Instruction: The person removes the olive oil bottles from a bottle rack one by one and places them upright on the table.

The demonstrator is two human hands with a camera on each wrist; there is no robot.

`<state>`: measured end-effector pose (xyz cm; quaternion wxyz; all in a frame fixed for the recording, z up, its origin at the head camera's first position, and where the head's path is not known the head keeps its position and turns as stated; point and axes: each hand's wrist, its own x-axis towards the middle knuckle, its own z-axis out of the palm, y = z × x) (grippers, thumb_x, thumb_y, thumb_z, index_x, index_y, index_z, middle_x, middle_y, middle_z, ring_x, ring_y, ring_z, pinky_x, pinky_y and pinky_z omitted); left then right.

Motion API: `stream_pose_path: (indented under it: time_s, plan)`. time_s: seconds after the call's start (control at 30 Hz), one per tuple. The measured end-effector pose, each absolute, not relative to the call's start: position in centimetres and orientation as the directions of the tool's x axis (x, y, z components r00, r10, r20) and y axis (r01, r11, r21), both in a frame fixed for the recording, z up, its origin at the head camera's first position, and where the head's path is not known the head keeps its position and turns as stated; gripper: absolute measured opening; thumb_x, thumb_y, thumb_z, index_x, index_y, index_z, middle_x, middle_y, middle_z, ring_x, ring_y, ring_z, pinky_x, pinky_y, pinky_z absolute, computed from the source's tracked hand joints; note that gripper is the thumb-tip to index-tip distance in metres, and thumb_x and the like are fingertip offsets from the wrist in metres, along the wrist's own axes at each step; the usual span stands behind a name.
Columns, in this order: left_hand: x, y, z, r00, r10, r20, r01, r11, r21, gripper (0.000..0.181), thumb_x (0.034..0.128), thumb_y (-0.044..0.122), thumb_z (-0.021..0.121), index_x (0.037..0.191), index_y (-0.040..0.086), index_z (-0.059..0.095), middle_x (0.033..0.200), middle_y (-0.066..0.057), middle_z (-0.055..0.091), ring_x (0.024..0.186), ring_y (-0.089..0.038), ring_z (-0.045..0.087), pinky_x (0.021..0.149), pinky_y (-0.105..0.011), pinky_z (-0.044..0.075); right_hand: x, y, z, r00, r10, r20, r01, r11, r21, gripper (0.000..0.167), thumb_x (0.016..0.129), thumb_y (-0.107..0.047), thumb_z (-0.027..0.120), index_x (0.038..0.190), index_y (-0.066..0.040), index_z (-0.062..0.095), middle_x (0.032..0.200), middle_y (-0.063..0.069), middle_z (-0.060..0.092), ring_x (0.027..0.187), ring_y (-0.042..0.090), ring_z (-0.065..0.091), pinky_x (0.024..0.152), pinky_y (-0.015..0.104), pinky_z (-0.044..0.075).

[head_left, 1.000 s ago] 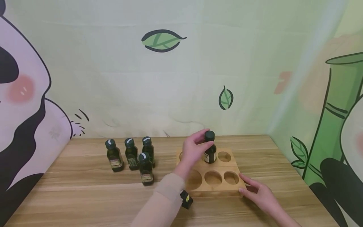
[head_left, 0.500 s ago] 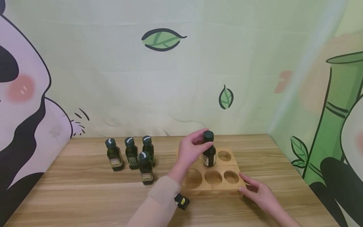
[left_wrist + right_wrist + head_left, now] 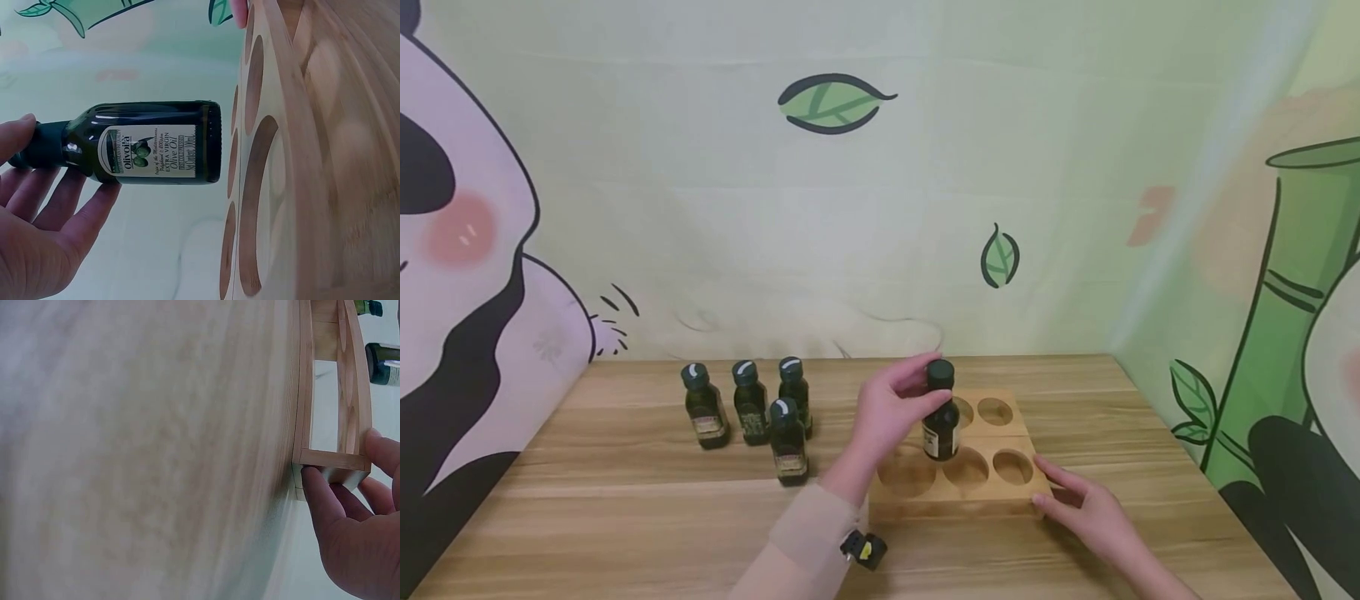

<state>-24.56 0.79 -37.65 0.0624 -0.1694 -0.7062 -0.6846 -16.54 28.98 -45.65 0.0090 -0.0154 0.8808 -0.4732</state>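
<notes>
A small dark-green olive oil bottle point(image 3: 150, 144) with a pale label is held by its cap and neck in my left hand point(image 3: 887, 408). In the left wrist view its base is apart from the top of the wooden bottle rack point(image 3: 955, 508), over the rack's left-middle part in the head view. Round holes in two rows pierce the rack's top. My right hand point(image 3: 1093, 517) grips the rack's right end near the front corner, thumb point(image 3: 381, 450) at the top edge and fingers point(image 3: 322, 500) along the side. The left hand hides the rack's back-left hole.
Several similar dark bottles with labels, among them a front bottle point(image 3: 790, 454) and a leftmost bottle point(image 3: 706, 417), stand upright on the wooden table point(image 3: 625, 533) left of the rack. A printed cloth backdrop point(image 3: 880, 208) rises behind the table's back edge.
My left hand has carried the bottle left and toward me, from the back row to over the middle of the rack. The right hand and rack have stayed in place.
</notes>
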Motion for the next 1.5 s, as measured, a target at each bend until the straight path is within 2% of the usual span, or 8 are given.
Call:
stream_pose_path:
  time_s: [0.23,0.63,0.83,1.07,1.17,1.5]
  plan:
    - [-23.7,-0.8,-37.8,-0.943,0.138,0.303,0.308,0.018,0.951,0.045,0.0805,0.014,0.084,0.124,0.021,0.071,0.105,-0.006,0.074,0.097,-0.02,0.069,0.081,-0.035,0.058,-16.7,29.0,-45.7,-0.999,-0.042,-0.003,-0.021,0.551,-0.834,0.062,0.09,-0.025,0.075,0.143,-0.004,0.05,0.145,0.022,0.046,0.113,0.034,0.063,0.085,0.027,0.055]
    - [-22.7,-3.5,-38.2,-0.953,0.121,0.277,0.281,0.024,0.959,0.048,0.0806,0.012,0.083,0.126,0.016,0.07,0.108,-0.008,0.073,0.1,-0.022,0.069,0.083,-0.036,0.057,-16.7,29.1,-45.7,-0.999,-0.042,-0.003,-0.02,0.543,-0.84,0.062,0.09,-0.024,0.075,0.143,-0.004,0.051,0.145,0.021,0.046,0.113,0.032,0.063,0.087,0.027,0.054]
    - [-21.9,-4.8,-38.1,-0.95,0.11,0.293,0.299,0.043,0.953,0.046,0.0802,0.012,0.084,0.124,0.016,0.071,0.107,-0.009,0.074,0.097,-0.022,0.07,0.083,-0.036,0.057,-16.7,29.0,-45.7,-0.999,-0.039,-0.008,-0.014,0.537,-0.843,0.062,0.089,-0.023,0.075,0.143,-0.003,0.051,0.146,0.021,0.046,0.113,0.033,0.063,0.086,0.027,0.055]
    - [-21.2,-6.7,-38.1,-0.945,0.095,0.312,0.32,0.088,0.943,0.048,0.0778,0.011,0.085,0.122,0.021,0.072,0.104,-0.004,0.075,0.092,-0.018,0.071,0.079,-0.033,0.058,-16.7,29.1,-45.7,-0.999,-0.04,0.002,-0.024,0.543,-0.839,0.062,0.089,-0.025,0.076,0.143,-0.004,0.051,0.145,0.021,0.046,0.113,0.032,0.064,0.085,0.023,0.054]
    - [-21.0,-7.5,-38.1,-0.944,0.086,0.318,0.325,0.086,0.942,0.047,0.0776,0.009,0.085,0.122,0.019,0.072,0.104,-0.005,0.075,0.091,-0.02,0.072,0.079,-0.031,0.058,-16.7,29.1,-45.7,-0.999,-0.045,0.007,-0.03,0.545,-0.838,0.063,0.089,-0.025,0.075,0.143,-0.003,0.051,0.145,0.022,0.046,0.112,0.032,0.064,0.084,0.022,0.054]
    - [-20.2,-10.0,-38.2,-0.949,0.062,0.309,0.314,0.11,0.943,0.049,0.0773,0.006,0.084,0.123,0.013,0.071,0.103,-0.009,0.074,0.092,-0.019,0.072,0.078,-0.031,0.058,-16.8,29.0,-45.6,-0.999,-0.033,-0.01,-0.01,0.56,-0.828,0.063,0.089,-0.027,0.075,0.143,-0.005,0.051,0.146,0.02,0.046,0.113,0.032,0.063,0.089,0.032,0.055]
